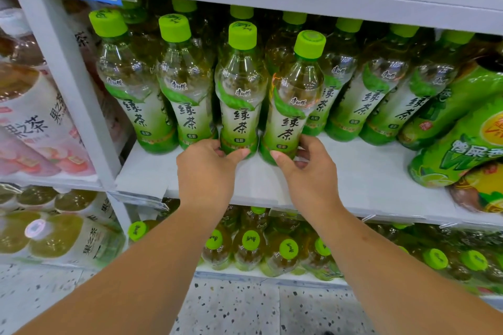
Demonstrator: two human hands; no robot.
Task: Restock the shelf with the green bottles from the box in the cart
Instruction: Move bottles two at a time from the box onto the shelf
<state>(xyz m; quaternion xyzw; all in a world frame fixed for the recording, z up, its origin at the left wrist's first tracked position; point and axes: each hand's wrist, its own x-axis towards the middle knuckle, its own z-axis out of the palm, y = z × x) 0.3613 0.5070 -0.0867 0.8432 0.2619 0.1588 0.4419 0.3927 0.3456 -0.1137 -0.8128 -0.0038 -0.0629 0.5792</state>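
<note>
On the white shelf (pixel 362 179), near its front, our left hand (pixel 206 168) grips the base of one green bottle (pixel 239 106) and our right hand (pixel 307 171) grips the base of the neighbour bottle (pixel 292 109), which leans slightly to the right. Both bottles stand on the shelf, with more green-capped bottles (pixel 381 95) beside and behind them.

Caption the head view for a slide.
Restocking green tea: left hand grips the third bottle from left at its base, right hand the fourth bottle, on the shelf.
</note>
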